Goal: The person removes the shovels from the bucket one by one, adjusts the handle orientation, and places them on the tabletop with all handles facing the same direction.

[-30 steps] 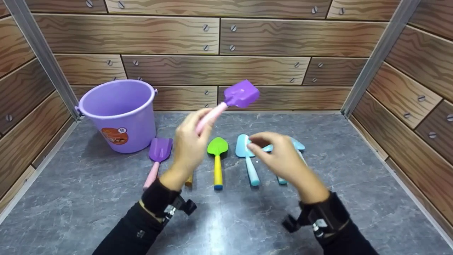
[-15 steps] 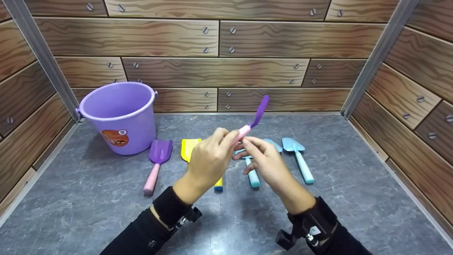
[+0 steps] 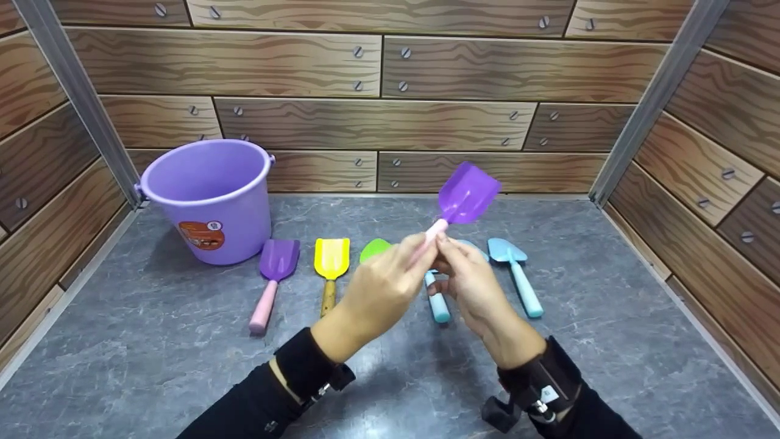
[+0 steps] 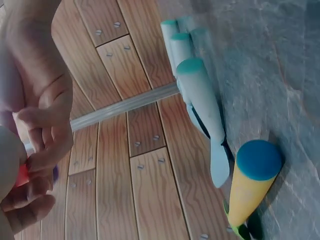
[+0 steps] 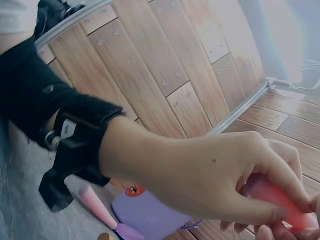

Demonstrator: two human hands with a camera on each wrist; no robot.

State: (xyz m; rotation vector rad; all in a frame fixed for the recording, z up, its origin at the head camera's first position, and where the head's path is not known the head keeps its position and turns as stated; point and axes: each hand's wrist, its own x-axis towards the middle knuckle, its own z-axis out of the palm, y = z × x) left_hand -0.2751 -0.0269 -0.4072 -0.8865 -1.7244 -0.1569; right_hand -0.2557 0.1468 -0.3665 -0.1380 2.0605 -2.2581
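A toy shovel (image 3: 468, 192) with a purple blade and pink handle is held up over the middle of the floor, blade tilted up to the right. My left hand (image 3: 379, 285) grips its handle. With thumb and fingers my right hand (image 3: 476, 291) pinches the handle near the neck; its other fingers are curled loosely. In the right wrist view the pink handle (image 5: 272, 197) shows inside my left hand's grip. Behind the hands, a green-and-yellow trowel (image 3: 373, 249) and light-blue shovels (image 3: 437, 302) are partly hidden.
A purple bucket (image 3: 222, 228) stands at the back left. Beside it lie another purple-and-pink shovel (image 3: 272, 286) and a yellow shovel (image 3: 332, 259). A light-blue trowel (image 3: 518, 277) lies to the right. Wood-patterned walls (image 3: 292, 64) enclose the grey floor (image 3: 609, 305).
My left hand has brought the purple shovel down and rightward to my right hand, which now pinches its handle. The blade has turned from edge-on to show its broad face.
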